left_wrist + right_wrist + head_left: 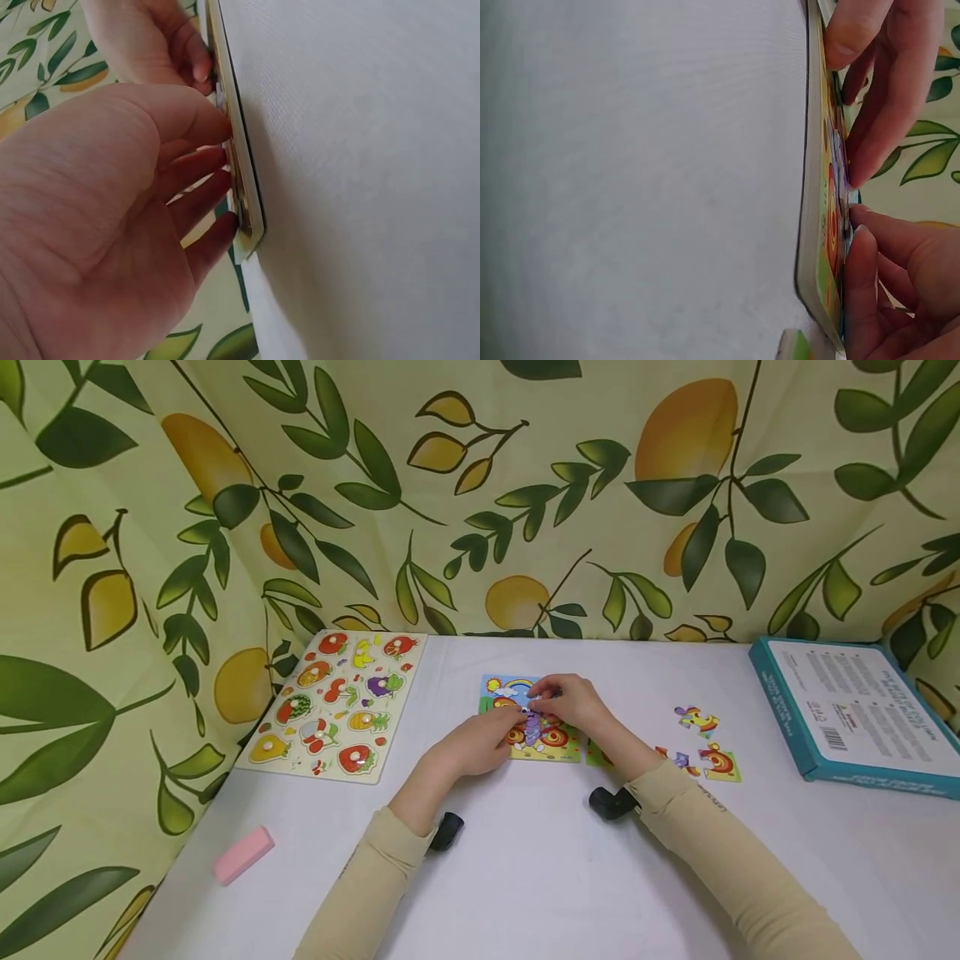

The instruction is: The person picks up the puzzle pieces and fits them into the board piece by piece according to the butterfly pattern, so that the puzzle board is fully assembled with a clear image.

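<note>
A butterfly jigsaw puzzle in a shallow tray lies flat near the table's middle, with a sun and rainbow at its far edge. Over its left side my left hand reaches in, its loosely bent fingertips touching the surface; the left wrist view shows these fingers spread along the tray. From the right, my right hand pinches a puzzle piece at the butterfly's upper part, thumb and forefinger together. That piece is mostly hidden by the fingers. Purple pieces stand slightly raised beneath both hands.
Loose puzzle pieces and a corner piece lie to the right, some partly behind my right forearm. A fruit peg board is at the left, a pink block nearer me. A teal box sits far right.
</note>
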Available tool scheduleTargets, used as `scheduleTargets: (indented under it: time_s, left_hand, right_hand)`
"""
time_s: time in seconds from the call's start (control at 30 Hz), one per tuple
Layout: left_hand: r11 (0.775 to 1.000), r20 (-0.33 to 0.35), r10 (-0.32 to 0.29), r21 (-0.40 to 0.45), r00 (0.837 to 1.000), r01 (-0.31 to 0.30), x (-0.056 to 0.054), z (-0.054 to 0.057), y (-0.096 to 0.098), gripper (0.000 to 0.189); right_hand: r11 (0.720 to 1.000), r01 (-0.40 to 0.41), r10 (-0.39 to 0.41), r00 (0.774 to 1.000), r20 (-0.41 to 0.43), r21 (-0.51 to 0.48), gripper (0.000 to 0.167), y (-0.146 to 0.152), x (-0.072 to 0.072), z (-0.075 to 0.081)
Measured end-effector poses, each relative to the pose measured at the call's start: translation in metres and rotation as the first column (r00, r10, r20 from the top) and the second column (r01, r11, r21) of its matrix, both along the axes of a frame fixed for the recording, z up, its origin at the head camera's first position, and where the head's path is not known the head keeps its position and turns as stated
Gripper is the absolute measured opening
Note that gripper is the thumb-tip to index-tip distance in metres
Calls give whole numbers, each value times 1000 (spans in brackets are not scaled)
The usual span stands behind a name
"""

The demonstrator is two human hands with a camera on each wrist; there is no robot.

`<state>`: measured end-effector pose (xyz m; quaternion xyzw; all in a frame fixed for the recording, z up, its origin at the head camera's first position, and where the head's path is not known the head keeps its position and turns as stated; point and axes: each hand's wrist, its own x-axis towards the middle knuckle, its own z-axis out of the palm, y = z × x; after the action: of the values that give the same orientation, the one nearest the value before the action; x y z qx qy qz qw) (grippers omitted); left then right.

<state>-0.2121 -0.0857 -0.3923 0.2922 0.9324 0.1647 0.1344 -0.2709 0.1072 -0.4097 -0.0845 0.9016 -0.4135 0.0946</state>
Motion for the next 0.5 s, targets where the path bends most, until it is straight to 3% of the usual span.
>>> scheduleTargets:
  time_s: [0.17, 0.37, 0.5]
  left_hand:
    - [999, -35, -17, -48, 999, 16, -1, 1, 2, 52]
    - [1000, -36, -21, -22, 999, 20, -1, 1, 0, 51]
    - [1000, -27, -14, -3, 1000, 14, -1, -1, -1, 51]
  right_hand:
    - [1000, -3, 3, 1000, 6, 9, 21, 1, 1, 3]
    - [998, -53, 52, 998, 30, 16, 25, 10, 6, 5]
    - [998, -65, 65, 998, -27, -4, 28, 32, 17, 9]
